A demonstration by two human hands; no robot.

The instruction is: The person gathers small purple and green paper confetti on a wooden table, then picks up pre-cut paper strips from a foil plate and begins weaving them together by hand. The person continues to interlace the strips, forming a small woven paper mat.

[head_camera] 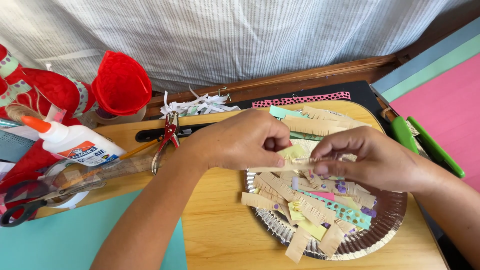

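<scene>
Wood makes up the broad pale board (225, 235) that carries most of the work, lying on a darker brown wooden table (320, 72) whose far edge runs under a striped grey-white cloth (240, 35). Sheets of pink, green and grey-blue paper (440, 85) fill the table's far right corner, and a teal paper sheet (55, 240) covers the board's near left corner. Toward the board's right edge sits a round silver foil plate (375, 235) heaped with fringed tan, teal and yellow paper strips (300, 205), some spilling over its near rim. Above the plate's far side the left hand (235, 142) and the right hand (370, 160) meet, each pinching with thumb and fingertips one end of a narrow tan fringed paper strip (285, 164), which stretches level between them just over the heap. At the board's left edge a white glue bottle with an orange cap (75, 142) lies on its side, with black-handled scissors (30, 202) nearer the near left corner and a clear ruler (115, 167) between them and the left forearm. A red crumpled paper cone (120, 85) stands beyond the board's far left side, beside a red-handled hole punch (167, 137) and a small pile of white paper shreds (197, 106). Green-handled scissors (425, 142) rest off the board's right edge.
</scene>
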